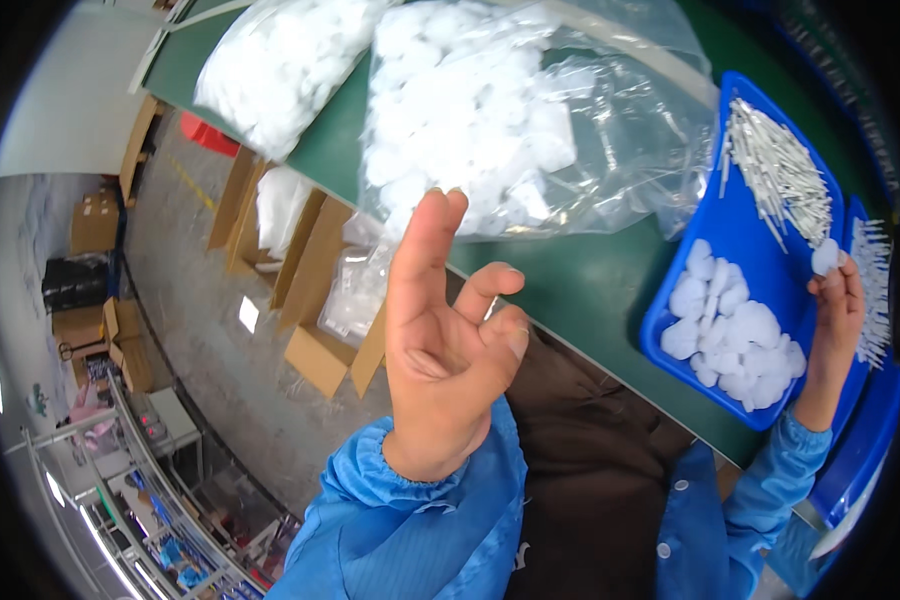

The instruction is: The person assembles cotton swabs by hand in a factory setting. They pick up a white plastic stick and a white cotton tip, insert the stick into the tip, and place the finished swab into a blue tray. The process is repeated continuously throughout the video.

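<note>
My left hand [445, 345] is raised in the middle of the view, palm turned up. Two of its fingers point up and the others curl loosely apart, with nothing visible in them. Behind its fingertips lies a clear plastic bag [630, 150] with many white round discs [460, 110] in it. Over at the right, my right hand [838, 310] pinches one white disc [825, 257] between its fingertips. It is at the right rim of a blue tray [705, 215]. The tray carries a pile of white discs [740, 335] at its near end and thin silvery-white rods [780, 170] at its far end.
Another bag of white pieces [280, 75] sits on the green table [560, 285]. More rods [870, 290] stand in rows beside the tray. Open cardboard boxes [320, 360] with plastic bags rest on the floor left of the table. Metal racks [120, 480] appear at lower left.
</note>
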`<state>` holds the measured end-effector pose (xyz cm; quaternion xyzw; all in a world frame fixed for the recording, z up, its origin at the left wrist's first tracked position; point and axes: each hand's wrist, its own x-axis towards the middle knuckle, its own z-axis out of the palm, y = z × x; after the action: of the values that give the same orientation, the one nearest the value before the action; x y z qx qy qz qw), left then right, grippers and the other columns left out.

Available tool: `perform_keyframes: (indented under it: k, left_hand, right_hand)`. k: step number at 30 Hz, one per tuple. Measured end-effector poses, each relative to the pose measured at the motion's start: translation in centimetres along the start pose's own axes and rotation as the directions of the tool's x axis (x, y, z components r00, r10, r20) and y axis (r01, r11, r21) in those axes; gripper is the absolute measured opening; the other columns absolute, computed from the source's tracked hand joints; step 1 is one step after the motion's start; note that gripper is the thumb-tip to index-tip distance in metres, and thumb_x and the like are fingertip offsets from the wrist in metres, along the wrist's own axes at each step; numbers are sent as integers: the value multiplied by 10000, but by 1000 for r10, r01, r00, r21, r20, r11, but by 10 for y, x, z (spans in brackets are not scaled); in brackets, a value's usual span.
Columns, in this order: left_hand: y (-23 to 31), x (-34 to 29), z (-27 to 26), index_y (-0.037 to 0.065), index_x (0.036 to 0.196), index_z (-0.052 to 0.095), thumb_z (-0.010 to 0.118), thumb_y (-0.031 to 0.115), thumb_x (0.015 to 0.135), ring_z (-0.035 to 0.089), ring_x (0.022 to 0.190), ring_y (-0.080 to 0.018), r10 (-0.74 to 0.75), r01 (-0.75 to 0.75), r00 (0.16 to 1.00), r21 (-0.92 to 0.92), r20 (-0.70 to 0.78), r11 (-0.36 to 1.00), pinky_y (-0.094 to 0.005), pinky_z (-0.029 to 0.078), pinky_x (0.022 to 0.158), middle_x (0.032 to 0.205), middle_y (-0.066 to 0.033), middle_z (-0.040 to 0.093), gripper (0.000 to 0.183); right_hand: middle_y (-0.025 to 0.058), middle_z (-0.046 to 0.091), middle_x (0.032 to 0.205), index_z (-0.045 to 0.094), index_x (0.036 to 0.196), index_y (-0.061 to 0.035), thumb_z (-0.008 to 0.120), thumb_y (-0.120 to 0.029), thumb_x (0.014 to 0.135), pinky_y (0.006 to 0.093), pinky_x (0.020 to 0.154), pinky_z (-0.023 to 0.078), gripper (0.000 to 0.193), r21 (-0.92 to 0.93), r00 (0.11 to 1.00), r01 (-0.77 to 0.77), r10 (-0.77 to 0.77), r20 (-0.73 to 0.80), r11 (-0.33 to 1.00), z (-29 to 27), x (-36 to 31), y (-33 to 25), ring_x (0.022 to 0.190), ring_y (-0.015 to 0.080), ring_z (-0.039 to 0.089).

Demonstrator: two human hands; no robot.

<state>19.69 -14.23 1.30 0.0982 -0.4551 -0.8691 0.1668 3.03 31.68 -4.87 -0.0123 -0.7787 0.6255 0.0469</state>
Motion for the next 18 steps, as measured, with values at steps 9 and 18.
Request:
perform_keyframes:
  k: [9,18]
  left_hand:
    - [21,-30,-47,112,1759,317,729,-188,897,618,1311,-229,57,-11,973,201,-225,980,-308,595,1007,1797,-127,290,1001]
    - [20,-39,-71,94,1716,398,723,-177,914,593,1415,-258,56,29,954,279,-294,960,-331,568,1092,1776,-130,346,906]
  right_hand:
    - [69,722,1316,625,1498,12,668,-187,1138,277,986,559,414,31,1000,-3,3,-5,1000,-62,26,47,1037,112,685]
    - [92,721,1342,608,1528,7,662,-207,1149,299,1057,571,439,-13,998,-6,6,58,1000,-96,36,67,1156,143,712]
